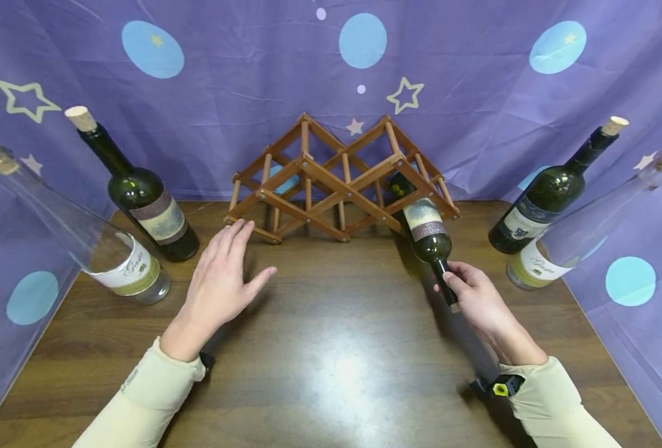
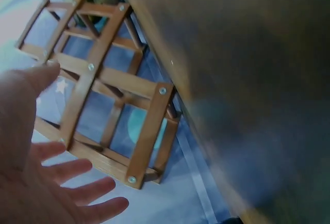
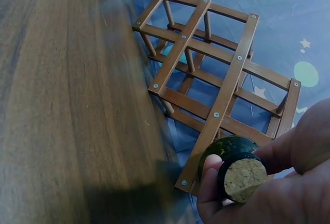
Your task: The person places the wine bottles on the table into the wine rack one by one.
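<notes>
A brown wooden lattice wine rack stands at the back of the table. At its right end a dark green wine bottle lies with its base inside the rack and its neck toward me. My right hand grips that neck between thumb and fingers; in the right wrist view the cork faces the camera. My left hand is held with straight, spread fingers near the rack's left front corner, holding nothing. In the left wrist view its fingers overlap the rack.
On the left stand a corked dark green bottle and a clear bottle. Another dark bottle and clear bottle stand on the right. A purple curtain hangs behind the wooden table.
</notes>
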### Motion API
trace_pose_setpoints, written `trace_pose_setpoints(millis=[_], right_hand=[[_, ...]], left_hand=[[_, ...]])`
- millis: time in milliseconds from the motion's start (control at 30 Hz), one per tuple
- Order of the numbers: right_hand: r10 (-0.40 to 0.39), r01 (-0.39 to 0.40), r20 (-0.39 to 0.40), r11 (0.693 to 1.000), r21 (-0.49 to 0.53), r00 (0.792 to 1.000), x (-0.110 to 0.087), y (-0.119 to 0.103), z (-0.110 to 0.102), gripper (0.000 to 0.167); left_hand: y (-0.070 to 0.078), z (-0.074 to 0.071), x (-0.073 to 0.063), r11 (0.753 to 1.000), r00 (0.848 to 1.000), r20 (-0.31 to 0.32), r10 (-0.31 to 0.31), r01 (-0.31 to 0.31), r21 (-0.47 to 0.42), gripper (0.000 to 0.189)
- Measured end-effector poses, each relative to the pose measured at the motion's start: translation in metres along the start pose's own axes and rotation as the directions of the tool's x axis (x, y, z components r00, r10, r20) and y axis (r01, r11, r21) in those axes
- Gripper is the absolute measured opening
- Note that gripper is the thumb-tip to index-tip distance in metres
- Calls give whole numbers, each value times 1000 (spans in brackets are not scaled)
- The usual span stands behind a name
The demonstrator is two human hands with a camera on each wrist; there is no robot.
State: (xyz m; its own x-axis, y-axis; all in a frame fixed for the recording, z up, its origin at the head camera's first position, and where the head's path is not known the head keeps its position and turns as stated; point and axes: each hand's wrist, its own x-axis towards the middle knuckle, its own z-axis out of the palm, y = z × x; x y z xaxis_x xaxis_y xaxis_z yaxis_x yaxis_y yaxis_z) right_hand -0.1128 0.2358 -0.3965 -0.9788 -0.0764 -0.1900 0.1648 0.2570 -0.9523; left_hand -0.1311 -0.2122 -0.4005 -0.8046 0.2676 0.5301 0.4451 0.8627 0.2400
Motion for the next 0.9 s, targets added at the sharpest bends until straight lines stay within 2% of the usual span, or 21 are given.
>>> trace_pose_setpoints(millis=[133,400,667,900], right_hand=[[7,-7,2,1000,18,1000,3,-2,1,42],[26,-26,9,998,49,1000,10,-6,3,44],[28,-28,9,998,56,1000,17,-8,5,45],[32,-33,11,996,80,999,22,-13,8,45]], left_hand=[[-13,4,14,998,996,-71,-49,47,-30,84],[-34,15,36,987,982,-128,-140,127,-102,57],[-46,24,45,983,967,-205,-150,124,-135,42],[-50,28,52,981,966,-204,-156,128,-144,44]])
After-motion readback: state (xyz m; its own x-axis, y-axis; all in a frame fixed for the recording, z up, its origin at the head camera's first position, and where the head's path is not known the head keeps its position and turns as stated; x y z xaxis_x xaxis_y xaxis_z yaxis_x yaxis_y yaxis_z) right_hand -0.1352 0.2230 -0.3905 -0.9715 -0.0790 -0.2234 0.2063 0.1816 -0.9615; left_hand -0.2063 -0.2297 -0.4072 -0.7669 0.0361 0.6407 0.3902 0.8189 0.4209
